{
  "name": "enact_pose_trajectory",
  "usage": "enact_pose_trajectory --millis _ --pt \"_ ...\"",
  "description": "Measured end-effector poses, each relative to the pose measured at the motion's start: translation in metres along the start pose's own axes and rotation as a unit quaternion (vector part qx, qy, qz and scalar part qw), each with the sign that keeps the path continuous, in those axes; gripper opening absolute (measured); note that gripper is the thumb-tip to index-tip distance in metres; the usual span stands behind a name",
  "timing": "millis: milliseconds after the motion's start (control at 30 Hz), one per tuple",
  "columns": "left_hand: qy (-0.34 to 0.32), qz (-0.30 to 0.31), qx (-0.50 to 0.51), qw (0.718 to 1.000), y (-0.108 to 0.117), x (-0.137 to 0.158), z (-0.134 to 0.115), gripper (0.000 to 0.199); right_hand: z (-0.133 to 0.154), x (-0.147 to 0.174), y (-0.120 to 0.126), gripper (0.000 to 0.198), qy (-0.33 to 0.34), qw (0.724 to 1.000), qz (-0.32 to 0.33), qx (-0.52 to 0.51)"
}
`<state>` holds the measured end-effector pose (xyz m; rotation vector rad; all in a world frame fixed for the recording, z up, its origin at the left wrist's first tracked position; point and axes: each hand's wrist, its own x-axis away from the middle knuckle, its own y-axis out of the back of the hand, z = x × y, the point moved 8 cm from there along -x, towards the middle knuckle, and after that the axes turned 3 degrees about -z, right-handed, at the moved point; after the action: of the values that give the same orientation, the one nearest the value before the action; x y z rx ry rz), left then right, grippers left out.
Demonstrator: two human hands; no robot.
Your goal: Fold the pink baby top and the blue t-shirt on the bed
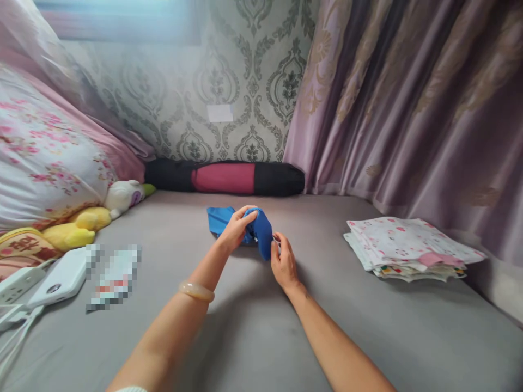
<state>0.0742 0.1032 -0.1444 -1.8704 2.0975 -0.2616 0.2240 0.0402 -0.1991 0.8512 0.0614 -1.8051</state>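
Note:
A piece of blue cloth (265, 233), perhaps a small garment, is bunched up just above the grey bed sheet. My left hand (240, 224) is closed on its upper middle, thumb on top. One flat blue part spreads out to the left behind that hand, and a rounded fold hangs down on the right. At this fold's right edge is my right hand (283, 260), its fingers curled and its thumb and fingertips against the cloth. How firmly it pinches is hard to see. A pale bangle (196, 292) circles my left wrist.
A stack of folded printed cloths (412, 245) lies at the right. On the left are a white power bank (61, 277), a power strip (20, 286) with cables, a blurred packet (116, 277) and plush toys (75, 228). A black and red roll (224, 177) lies along the wall.

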Motion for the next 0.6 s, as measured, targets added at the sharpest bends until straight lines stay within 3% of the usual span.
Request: enact_pose_trajectory --millis 167,333,467,600 --pt "0.018 0.074 -0.02 0.997 -0.029 0.012 0.005 0.029 0.002 -0.004 0.009 0.031 -0.003 0.999 -0.022 -0.037" --pt "0.026 0.079 -0.003 0.997 -0.019 0.01 0.004 0.033 -0.008 -0.009 0.011 0.025 -0.024 0.998 -0.026 -0.053" --pt "0.031 0.062 -0.041 0.997 -0.008 0.013 0.004 0.044 -0.014 -0.011 0.0 0.038 -0.052 0.991 0.013 -0.119" --pt "0.012 0.05 -0.075 0.996 0.002 0.017 0.002 0.04 -0.009 -0.014 -0.002 0.032 -0.053 0.991 0.051 -0.116"
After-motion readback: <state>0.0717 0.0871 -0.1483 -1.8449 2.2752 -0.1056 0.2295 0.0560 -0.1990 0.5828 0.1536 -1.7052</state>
